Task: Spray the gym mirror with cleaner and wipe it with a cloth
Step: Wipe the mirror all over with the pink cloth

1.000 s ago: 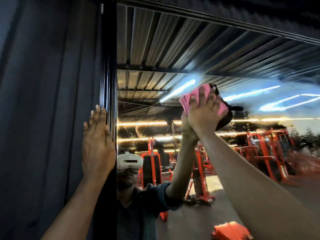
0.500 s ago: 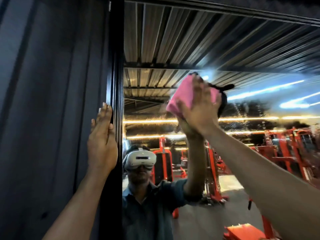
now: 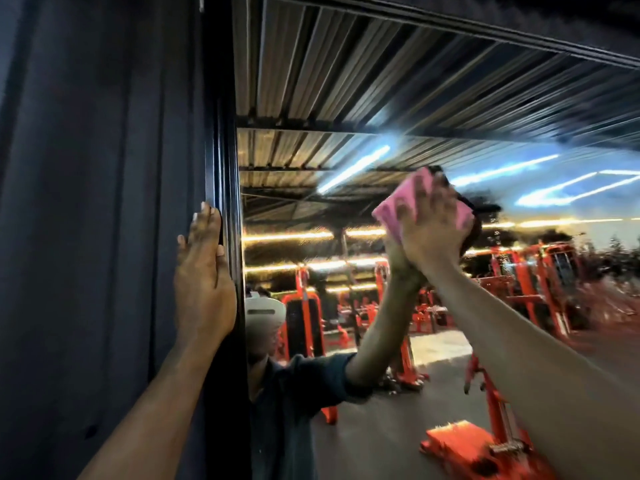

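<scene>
Dark blue ribbed wall panelling fills the nine o'clock side of the view, and a tall black mirror frame runs upright beside it. From the frame toward three o'clock stretches the large wall-mounted gym mirror, its long axis running sideways; it reflects a corrugated metal ceiling, streaks of strip lighting, orange-red weight machines and a person in a dark shirt wearing a white headset. No brand, label or writing can be read anywhere.

The left hand lies flat with straight fingers pointing to twelve o'clock, resting against the wall and the edge of the black frame, holding nothing. The right hand is raised toward one o'clock of centre and presses a folded pink cloth against the glass, fingers spread fairly straight over it. The cloth's long axis tilts from about seven o'clock up to one o'clock, one corner poking out above the fingers and another at the far side of the palm. The two hands are well apart. Fine droplets speckle the glass below the cloth around the lit bands
</scene>
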### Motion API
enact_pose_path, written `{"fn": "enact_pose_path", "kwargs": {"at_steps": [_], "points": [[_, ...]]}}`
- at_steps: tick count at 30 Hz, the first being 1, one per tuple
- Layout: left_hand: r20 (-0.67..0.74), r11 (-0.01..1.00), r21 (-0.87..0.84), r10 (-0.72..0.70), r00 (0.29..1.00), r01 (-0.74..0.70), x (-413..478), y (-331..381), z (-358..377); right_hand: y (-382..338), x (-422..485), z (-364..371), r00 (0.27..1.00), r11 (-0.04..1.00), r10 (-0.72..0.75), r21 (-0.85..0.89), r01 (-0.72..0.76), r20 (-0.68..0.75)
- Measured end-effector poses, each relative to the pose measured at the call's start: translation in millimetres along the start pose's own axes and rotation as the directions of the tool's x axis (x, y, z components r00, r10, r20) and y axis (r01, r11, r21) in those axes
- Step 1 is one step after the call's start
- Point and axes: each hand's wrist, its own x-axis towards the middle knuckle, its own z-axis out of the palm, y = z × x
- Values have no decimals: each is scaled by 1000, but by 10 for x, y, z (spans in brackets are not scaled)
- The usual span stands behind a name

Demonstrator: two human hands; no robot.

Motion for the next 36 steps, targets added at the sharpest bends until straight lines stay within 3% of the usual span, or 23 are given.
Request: {"fn": "enact_pose_path", "kwargs": {"at_steps": [1, 2, 4, 5, 7, 9, 10, 11, 13, 15, 17, 18, 19, 21, 22, 24, 26, 27, 29, 31, 32, 34, 36], "points": [[-3, 1000, 6, 4, 1000, -4, -2, 0, 2, -88, 13, -32, 985, 985, 166, 45, -164, -38], [-5, 1000, 10, 12, 1000, -12, -6, -4, 9, -224, -99, -11, 977, 981, 193, 47, -189, -92], [-7, 1000, 19, 20, 1000, -19, -11, -16, 13, -622, -636, -72, 993, 994, -112, -7, 112, -46], [-5, 999, 30, 17, 1000, -17, -12, -18, 15, -802, -1025, -150, 936, 939, -343, 29, 342, 76], [-2, 998, 59, 19, 1000, -19, -3, -19, 14, -851, -1747, -205, 697, 746, -661, 150, 648, 278], [3, 996, 86, 31, 1000, -31, 6, -21, 8, -621, -1821, -217, 542, 608, -781, 179, 774, 309], [5, 995, 92, 30, 1000, -30, 2, -18, 2, -468, -1650, -198, 543, 597, -790, 157, 787, 286], [7, 995, 93, 25, 1000, -25, -2, -16, 1, -322, -1427, -171, 601, 640, -758, 112, 760, 254], [10, 995, 94, 16, 1000, -17, -19, -1, 7, 19, -867, -125, 818, 828, -545, -35, 560, 183], [4, 994, 107, 11, 1000, -12, -28, 17, 10, 356, -373, -112, 985, 991, -98, -76, 109, 140], [0, 993, 122, 9, 1000, -9, -33, 29, 16, 377, -154, -70, 948, 948, 310, 50, -314, 71], [1, 992, 126, 11, 1000, -11, -35, 34, 20, 242, -187, -53, 929, 927, 368, 68, -370, 35], [3, 991, 130, 10, 1000, -11, -37, 35, 20, 53, -311, -31, 949, 948, 315, 43, -315, 3], [4, 992, 129, 9, 1000, -9, -32, 29, 14, -450, -812, -59, 996, 997, -80, -6, 80, 42], [4, 992, 126, 9, 1000, -9, -26, 23, 12, -660, -1126, -112, 936, 947, -321, 37, 319, 148], [5, 992, 124, 16, 1000, -17, -14, 5, 6, -842, -1640, -191, 659, 720, -689, 174, 672, 302], [5, 991, 127, 29, 1000, -30, -15, -13, 4, -724, -1518, -172, 454, 512, -842, 168, 843, 291], [6, 992, 125, 29, 1000, -30, -14, -17, 6, -663, -1290, -173, 453, 494, -856, 140, 858, 248], [13, 993, 116, 22, 1000, -23, -14, -12, 10, -520, -699, -18, 654, 664, -743, 38, 747, 141], [18, 993, 115, 12, 1000, -14, -23, 0, 9, -381, -106, 78, 924, 924, -382, -28, 382, 9], [15, 993, 115, 14, 1000, -15, -25, 5, 12, -360, 99, 125, 990, 990, -142, -7, 141, -26], [3, 994, 106, 19, 1000, -19, -24, 6, 12, -546, 128, 189, 987, 988, 144, 59, -140, -68], [-3, 995, 101, 17, 1000, -17, -20, 1, 13, -944, -271, 128, 996, 996, -58, 64, 62, -63]]}}
